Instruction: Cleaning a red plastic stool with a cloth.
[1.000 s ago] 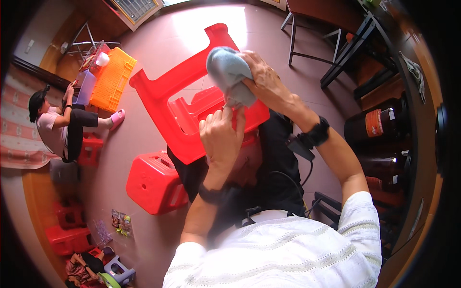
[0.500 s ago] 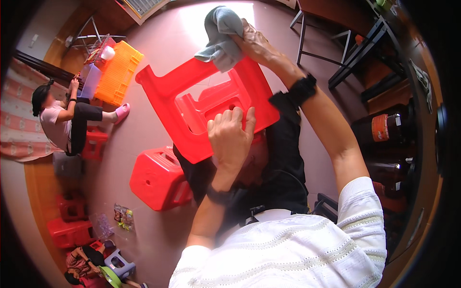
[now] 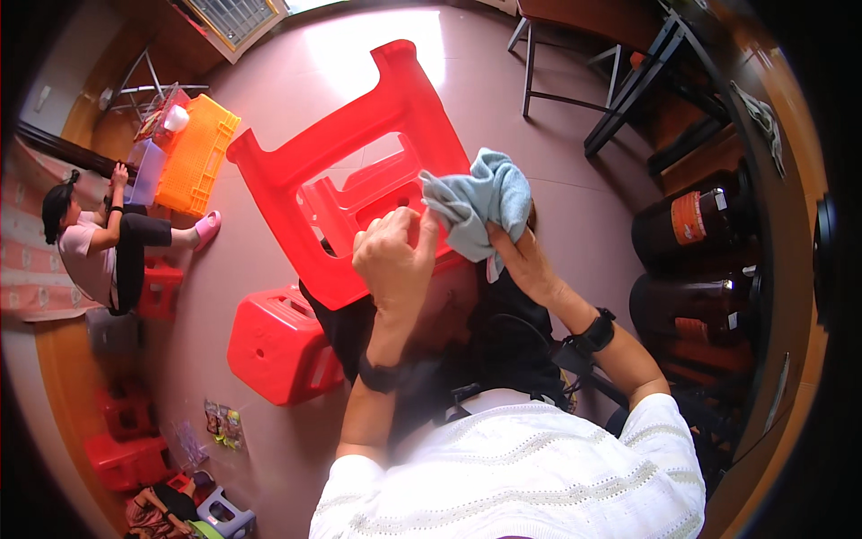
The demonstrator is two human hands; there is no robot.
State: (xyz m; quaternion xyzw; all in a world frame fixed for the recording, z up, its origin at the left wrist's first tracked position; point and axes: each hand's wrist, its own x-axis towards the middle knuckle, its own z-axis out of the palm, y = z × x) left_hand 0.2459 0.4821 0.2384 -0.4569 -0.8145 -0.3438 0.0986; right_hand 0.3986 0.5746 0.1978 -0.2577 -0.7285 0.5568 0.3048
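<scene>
From my remote seat, the biggest change is in the red stool [image 3: 359, 171]: half a second ago it was tipped with its seat edge toward the lap and the cloth up at its far top edge, and now it has swung round so its legs and open underside face me, its near edge resting just under both hands. The light blue cloth [image 3: 480, 202] has travelled with the right hand, down from the far edge to the near right corner of the stool; I judge that the wiping has shifted from one part of the frame to another, with a good share of the surface probably yet to be covered. My left hand [image 3: 395, 260] is curled tight over the near rim of the stool, fingers closed on the plastic, steadying it against the knees. My right hand [image 3: 521, 260] sits just to the right of it, fingers closed on the bunched cloth, which bulges above the hand and presses against the stool's corner. A second red stool [image 3: 278, 346] lies on the floor below and left of the left hand, well apart from it. Far off to the left, another person [image 3: 90, 247] sits on the floor beside an orange crate [image 3: 193, 153].
</scene>
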